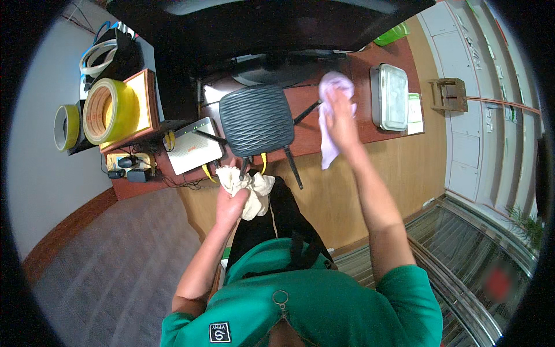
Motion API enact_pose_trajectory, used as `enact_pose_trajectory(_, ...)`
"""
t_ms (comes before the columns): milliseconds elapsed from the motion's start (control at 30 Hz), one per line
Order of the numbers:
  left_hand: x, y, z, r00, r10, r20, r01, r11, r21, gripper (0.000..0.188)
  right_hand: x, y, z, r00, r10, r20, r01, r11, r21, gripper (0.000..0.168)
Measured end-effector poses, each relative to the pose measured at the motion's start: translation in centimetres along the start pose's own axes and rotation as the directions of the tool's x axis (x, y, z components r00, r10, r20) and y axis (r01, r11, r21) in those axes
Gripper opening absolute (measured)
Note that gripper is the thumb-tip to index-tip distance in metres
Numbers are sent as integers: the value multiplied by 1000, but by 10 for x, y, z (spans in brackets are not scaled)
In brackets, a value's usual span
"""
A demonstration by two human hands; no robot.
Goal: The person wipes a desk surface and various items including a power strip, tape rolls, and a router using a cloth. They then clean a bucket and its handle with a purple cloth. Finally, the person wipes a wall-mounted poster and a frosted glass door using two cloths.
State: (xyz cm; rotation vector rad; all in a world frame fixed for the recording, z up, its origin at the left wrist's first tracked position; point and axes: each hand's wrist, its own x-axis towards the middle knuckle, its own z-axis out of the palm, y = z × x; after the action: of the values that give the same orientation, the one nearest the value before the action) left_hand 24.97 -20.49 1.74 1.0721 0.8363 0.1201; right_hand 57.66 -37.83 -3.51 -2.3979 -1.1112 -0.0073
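My left hand grips a bunched cream cloth at the desk's near edge, just below a dark grey router with black antennas. One antenna overlaps the cloth. Over to the right, my right hand lies on a lilac cloth, which rests on the reddish-brown desk with its lower end hanging past the edge. The fingers press on the cloth; whether they grip it cannot be told. Left of the grey router lies a white network box with yellow cables plugged in.
A large black monitor spans the back. A lidded metal container stands at the right, with a green plastic item behind it. Rolls of yellow tape sit at the left, above a power strip with adapters. A wooden stool is farther right.
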Motion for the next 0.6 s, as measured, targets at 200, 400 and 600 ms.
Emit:
enact_pose_trajectory(200,-12,-25,-33,981,-194,4,193,977,87,70,-126,-61,-44,940,-56,337,-34,966,255,51)
enact_pose_trajectory(400,-26,-43,-23,924,-374,75,351,910,219,47,-74,-6,-99,978,204,51,-210,963,171,48)
enact_pose_trajectory(600,-23,-36,55,950,-269,158,171,873,456,48,-93,-9,-32,995,-22,-95,30,997,76,29)
